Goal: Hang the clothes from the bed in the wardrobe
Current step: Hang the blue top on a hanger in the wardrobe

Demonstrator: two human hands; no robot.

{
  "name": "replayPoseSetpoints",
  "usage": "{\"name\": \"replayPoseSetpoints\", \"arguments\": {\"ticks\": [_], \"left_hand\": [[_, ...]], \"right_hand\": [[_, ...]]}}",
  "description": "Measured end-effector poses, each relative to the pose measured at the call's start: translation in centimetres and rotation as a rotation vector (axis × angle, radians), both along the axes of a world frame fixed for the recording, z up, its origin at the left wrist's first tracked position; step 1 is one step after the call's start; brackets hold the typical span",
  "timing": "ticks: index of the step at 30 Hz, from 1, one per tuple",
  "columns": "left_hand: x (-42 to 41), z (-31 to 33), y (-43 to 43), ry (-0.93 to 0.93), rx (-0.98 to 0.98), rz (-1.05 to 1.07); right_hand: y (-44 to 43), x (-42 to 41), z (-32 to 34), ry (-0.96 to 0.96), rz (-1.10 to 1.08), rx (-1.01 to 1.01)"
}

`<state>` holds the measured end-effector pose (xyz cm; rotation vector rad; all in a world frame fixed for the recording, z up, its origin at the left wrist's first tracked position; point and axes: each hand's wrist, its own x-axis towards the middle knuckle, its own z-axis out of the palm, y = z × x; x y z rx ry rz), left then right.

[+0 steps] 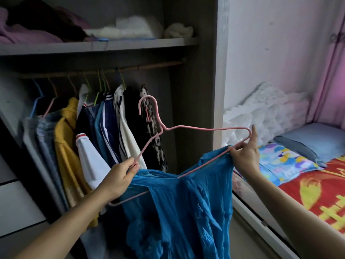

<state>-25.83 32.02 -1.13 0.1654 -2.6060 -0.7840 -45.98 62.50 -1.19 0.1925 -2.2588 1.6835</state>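
Now the left hand point(124, 173) and right hand point(245, 153) each pinch one end of the pink hanger point(162, 128) with the blue garment point(186, 212), probably to spread it. It hangs near, before the wardrobe rail point(112, 71).

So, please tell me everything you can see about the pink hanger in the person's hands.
The pink hanger is thin wire, apparently coated, with a curved hook on top and sloping shoulders. It is tilted, held in the air below the rail, not hung. The left hand pinches one shoulder; the right hand pinches the other end. A blue garment drapes over its lower bar, hiding part of it.
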Motion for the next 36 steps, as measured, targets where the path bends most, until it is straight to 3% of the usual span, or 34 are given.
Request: {"name": "replayPoseSetpoints", "arguments": {"ticks": [2, 6, 10, 13, 16, 20, 24, 27, 30, 34, 36], "left_hand": [[-0.3, 0.0, 0.1, 0.0, 0.001, 0.007], [-0.9, 0.4, 0.3, 0.056, 0.04, 0.069], [-2.2, 1.8, 1.8, 0.134, 0.197, 0.136], [-2.7, 2.2, 1.2, 0.171, 0.177, 0.194], [-2.6, 1.7, 0.6, 0.164, 0.216, 0.104], [-2.1, 2.1, 2.3, 0.174, 0.223, -0.01], [-1.9, 2.4, 3.1, 0.229, 0.22, -0.045], [-2.0, 2.7, 2.1, 0.311, 0.303, 0.023], [-1.8, 3.0, 2.4, 0.271, 0.212, -0.033], [-1.9, 2.3, 2.2, 0.161, 0.1, -0.022], [-1.8, 2.2, 1.5, 0.128, -0.009, 0.016]], "right_hand": [[0.5, -0.5, 0.4, 0.03, -0.015, 0.052], [0.3, -0.8, -0.2, 0.131, 0.07, 0.358], [-0.5, -0.2, -2.4, 0.118, 0.29, 0.531], [-0.5, -0.3, -3.5, -0.163, 0.508, 0.285], [-0.1, -1.8, -4.4, -0.52, 0.457, -0.125], [0.0, -2.7, -4.1, -0.675, 0.292, -0.353], [-0.8, -2.9, -3.8, -0.815, 0.371, -0.57], [-1.5, -2.3, -4.5, -0.815, 0.39, -0.421], [-2.1, -1.8, -4.4, -0.767, 0.335, -0.26], [-1.8, -2.2, -2.9, -0.751, 0.362, -0.389], [-1.5, -1.8, -2.2, -0.705, 0.367, -0.353]]}}
